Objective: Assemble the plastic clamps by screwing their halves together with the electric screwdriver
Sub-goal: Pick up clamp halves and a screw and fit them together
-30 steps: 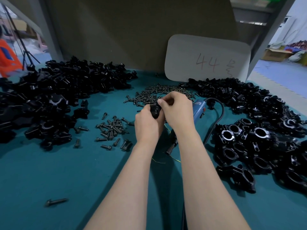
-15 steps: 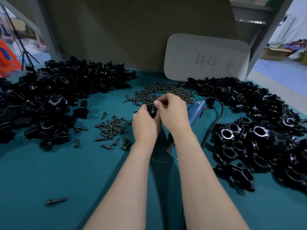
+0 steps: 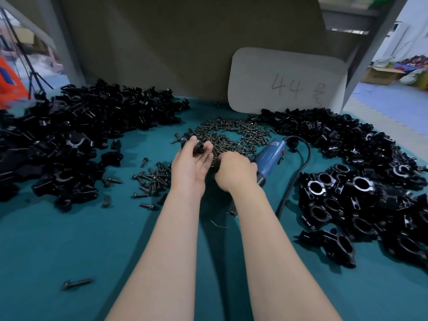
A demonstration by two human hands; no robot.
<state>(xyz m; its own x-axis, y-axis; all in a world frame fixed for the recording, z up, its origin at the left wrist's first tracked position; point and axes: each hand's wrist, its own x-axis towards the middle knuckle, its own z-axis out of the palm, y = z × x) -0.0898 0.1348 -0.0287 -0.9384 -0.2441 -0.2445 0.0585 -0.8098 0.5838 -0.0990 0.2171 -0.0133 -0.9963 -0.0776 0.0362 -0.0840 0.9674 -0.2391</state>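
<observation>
A teal table [image 3: 69, 239] seen from above, with two bare forearms reaching forward. There are two black heaps of clamp parts, too many to count: the left heap [image 3: 81, 135] and the right heap [image 3: 347, 163], whose nearer pieces look already joined. One white card [image 3: 287, 82] marked "44" leans at the back. One blue screwdriver [image 3: 269, 156] lies on the table, just beside the right wrist, and nobody is holding it.

A second ago both hands were closed together on one clamp [image 3: 196, 147]. They have now parted. The left hand [image 3: 192, 165] has carried the clamp up and to the left and pinches it between thumb and fingertips. The right hand [image 3: 234, 172] has dropped onto the screw pile [image 3: 231, 135] with its fingers curled down. Whether they hold a screw cannot be seen. This is probably a reach for a screw, so driving has not begun.

The screws lie in one big pile, one small scatter [image 3: 152, 179] and one lone screw [image 3: 77, 283].
</observation>
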